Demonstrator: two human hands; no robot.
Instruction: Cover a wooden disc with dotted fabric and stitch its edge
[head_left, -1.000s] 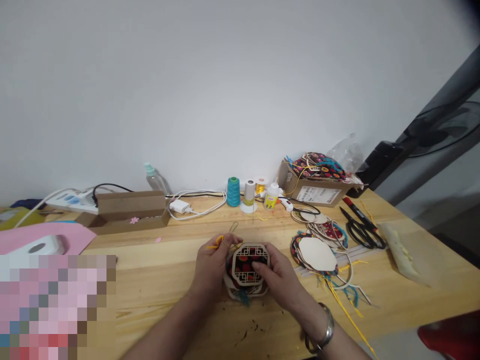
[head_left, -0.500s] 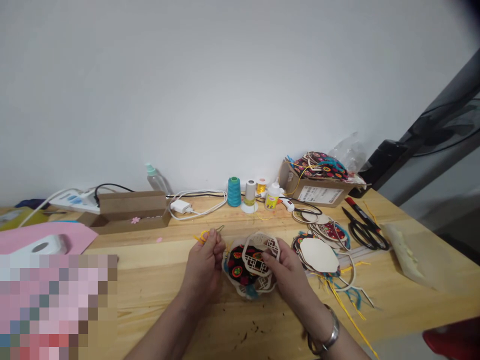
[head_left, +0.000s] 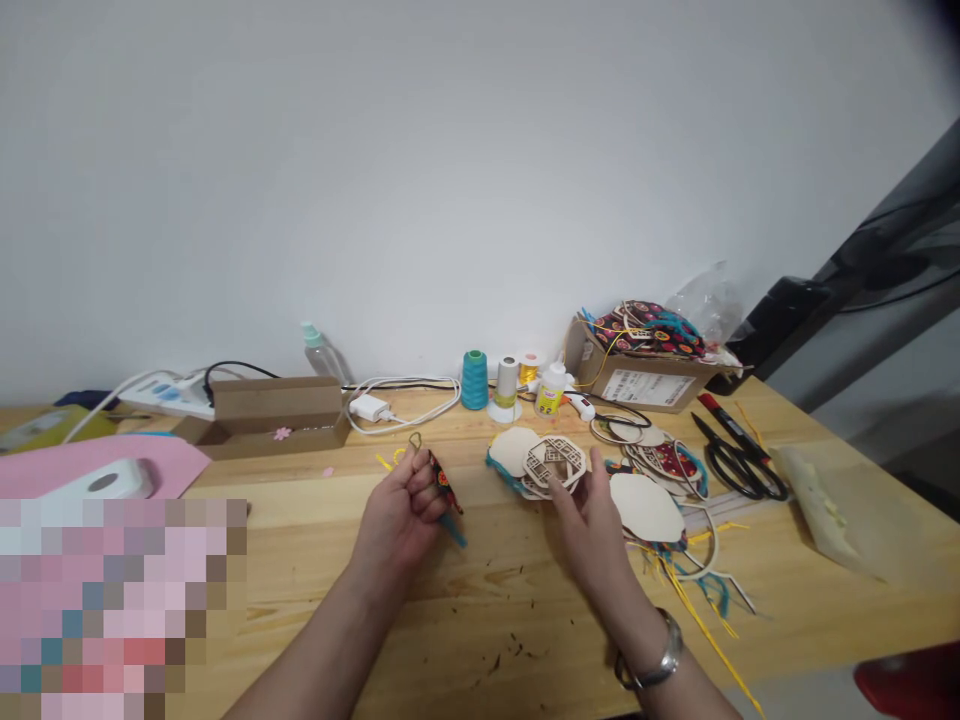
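My left hand (head_left: 401, 500) is closed around a folded or edge-on piece of dark floral fabric (head_left: 444, 482). A thin loop of cord (head_left: 415, 440) and a yellow cord (head_left: 387, 461) stick out above my fingers, and a teal strip hangs below. To the right, my right hand (head_left: 592, 515) has its fingers apart. Its thumb touches the lower edge of a pale scalloped lattice cutout (head_left: 553, 462). Under that cutout lies a cream scalloped panel (head_left: 514, 448) with a teal fringe along its edge. My left palm hides much of the fabric.
Right of my hand are more cream panels (head_left: 646, 508), hoops, yellow cords (head_left: 694, 615) and black scissors (head_left: 739, 470). Thread cones (head_left: 474, 382), a glue bottle (head_left: 552, 392) and a full cardboard box (head_left: 637, 385) line the wall. An open carton (head_left: 274, 420) stands left.
My left hand now has the floral fabric along with the cord. The lattice cutout has moved up and right, over a cream panel, and my right hand's grip has loosened.
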